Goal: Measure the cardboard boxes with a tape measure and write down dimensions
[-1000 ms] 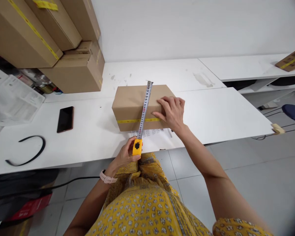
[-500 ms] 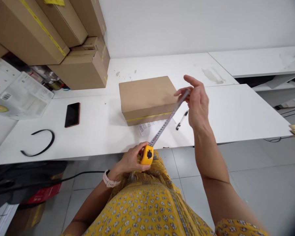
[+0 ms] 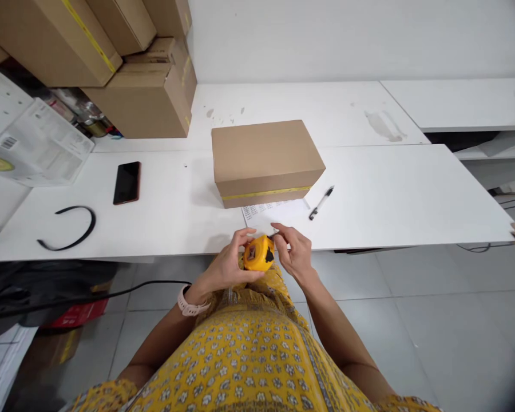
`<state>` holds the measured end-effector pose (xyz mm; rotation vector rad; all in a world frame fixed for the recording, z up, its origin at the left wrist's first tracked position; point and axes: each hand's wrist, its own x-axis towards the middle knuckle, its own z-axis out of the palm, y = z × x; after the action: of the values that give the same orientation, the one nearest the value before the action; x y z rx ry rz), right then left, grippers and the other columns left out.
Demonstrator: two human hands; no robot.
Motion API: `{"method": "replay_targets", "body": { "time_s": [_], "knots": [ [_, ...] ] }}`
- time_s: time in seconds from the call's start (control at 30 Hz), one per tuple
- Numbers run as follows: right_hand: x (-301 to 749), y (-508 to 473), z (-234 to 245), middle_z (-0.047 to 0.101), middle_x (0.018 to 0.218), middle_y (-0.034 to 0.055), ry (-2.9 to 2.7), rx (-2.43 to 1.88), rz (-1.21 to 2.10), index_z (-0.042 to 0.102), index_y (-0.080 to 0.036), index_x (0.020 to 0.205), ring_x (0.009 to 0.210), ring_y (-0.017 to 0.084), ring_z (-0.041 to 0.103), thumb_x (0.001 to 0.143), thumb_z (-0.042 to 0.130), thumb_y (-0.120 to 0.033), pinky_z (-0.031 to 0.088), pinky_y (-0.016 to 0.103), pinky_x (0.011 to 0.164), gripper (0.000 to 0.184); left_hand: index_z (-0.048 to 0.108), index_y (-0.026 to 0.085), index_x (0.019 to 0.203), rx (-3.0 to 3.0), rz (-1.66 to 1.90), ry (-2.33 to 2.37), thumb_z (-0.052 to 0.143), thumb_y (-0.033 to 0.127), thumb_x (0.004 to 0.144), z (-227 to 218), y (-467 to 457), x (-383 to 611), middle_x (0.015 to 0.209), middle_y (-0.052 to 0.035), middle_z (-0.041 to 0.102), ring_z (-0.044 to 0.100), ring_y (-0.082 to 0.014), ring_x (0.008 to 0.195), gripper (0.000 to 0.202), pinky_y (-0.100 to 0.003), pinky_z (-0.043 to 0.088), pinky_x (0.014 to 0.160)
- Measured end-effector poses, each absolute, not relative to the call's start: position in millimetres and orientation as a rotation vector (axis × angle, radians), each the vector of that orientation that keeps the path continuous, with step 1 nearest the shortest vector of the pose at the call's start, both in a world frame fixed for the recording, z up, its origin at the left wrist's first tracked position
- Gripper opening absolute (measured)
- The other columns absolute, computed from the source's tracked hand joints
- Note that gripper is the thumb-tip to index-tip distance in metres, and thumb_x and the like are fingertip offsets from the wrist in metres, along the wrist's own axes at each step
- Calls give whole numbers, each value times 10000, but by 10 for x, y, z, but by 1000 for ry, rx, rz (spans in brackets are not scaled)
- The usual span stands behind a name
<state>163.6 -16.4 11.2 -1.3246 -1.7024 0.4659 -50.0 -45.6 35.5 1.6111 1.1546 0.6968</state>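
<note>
My left hand [image 3: 229, 260] grips a yellow tape measure [image 3: 258, 253] with a black button, just off the table's front edge. Close against its right side, my right hand [image 3: 295, 252] has its fingers pinched at the tape's end; only a short bit of blade shows by the case. Beyond the hands sits a closed cardboard box [image 3: 268, 157] with yellow tape along its front. A printed sheet of paper [image 3: 274, 213] lies partly under that box. To the right of the sheet is a black and clear pen [image 3: 321, 203].
On the left of the white table [image 3: 390, 194] lie a phone [image 3: 127, 182] and a black headband-like strip [image 3: 92, 223]. Stacked cardboard boxes [image 3: 146, 103] stand at the back left, beside a white avocado-print package [image 3: 47, 143]. A black cable [image 3: 124, 290] runs below the table edge.
The long stretch of blade has gone back into the case. My right hand has come down and left, from beside the box to the tape measure in my left hand.
</note>
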Motion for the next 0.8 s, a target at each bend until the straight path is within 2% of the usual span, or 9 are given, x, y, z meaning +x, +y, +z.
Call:
{"method": "replay_targets", "body": {
  "time_s": [0.13,0.23,0.3,0.4,0.5,0.6,0.67,0.73,0.8],
  "knots": [
    [2071,253,-73,697,833,92,-1344,-1814,146,684,-215,984,723,221,629,1002,347,-495,495,372,715,439,388,258,1424,1770,734,1531,832,347,718,300,-285,-727,1244,-121,657,639,-313,1154,839,-467,504,970],
    [2417,611,-150,697,1051,152,-1309,-2113,129,623,-179,1199,949,296,641,960,415,-566,487,414,769,500,441,238,1394,1933,663,1827,817,322,725,225,-102,-905,1238,-123,676,659,-335,1116,773,-495,498,974],
    [2534,774,-181,684,1139,195,-1411,-2235,204,566,-154,1322,1018,340,631,924,491,-583,485,439,786,589,480,219,1376,2039,579,1934,784,308,760,179,13,-1001,1217,-131,689,661,-348,1103,693,-503,491,981],
    [2588,889,-215,679,1155,239,-1558,-2278,257,545,-122,1390,970,336,646,939,494,-424,483,451,802,545,520,192,1361,2147,459,1992,734,272,797,143,122,-1095,1200,-150,696,638,-366,1121,608,-512,487,981],
    [2625,875,-235,695,1095,235,-1580,-2198,280,601,-105,1348,921,314,660,921,442,-277,488,464,823,487,530,168,1371,2196,555,1990,697,241,823,137,104,-1066,1292,-170,661,577,-383,1233,578,-559,434,1067],
    [2682,706,-198,714,918,146,-1273,-1944,488,678,-136,1217,844,284,670,883,451,-322,520,468,806,444,560,167,1357,2210,860,1768,618,230,902,85,-43,-845,1350,-162,644,553,-348,1306,463,-568,366,1165],
    [2703,495,-114,706,821,82,-969,-1645,718,695,-177,1145,786,256,684,854,478,-383,546,457,777,418,580,182,1347,2217,911,1479,560,244,956,-1,-155,-611,1324,-148,673,582,-316,1300,396,-552,381,1175],
    [2696,233,14,730,871,65,-796,-1357,879,701,-224,1113,833,245,715,799,565,-393,561,453,801,382,549,171,1396,2247,807,1283,572,293,964,-114,-223,-368,1433,-172,615,518,-332,1397,449,-575,346,1206],
    [2654,-27,158,750,932,49,-780,-1235,923,708,-275,1090,877,234,724,729,697,-345,561,433,809,368,462,114,1478,2279,674,1241,640,348,927,-224,-232,-179,1589,-229,443,342,-377,1525,625,-608,259,1248]
  ]
}}
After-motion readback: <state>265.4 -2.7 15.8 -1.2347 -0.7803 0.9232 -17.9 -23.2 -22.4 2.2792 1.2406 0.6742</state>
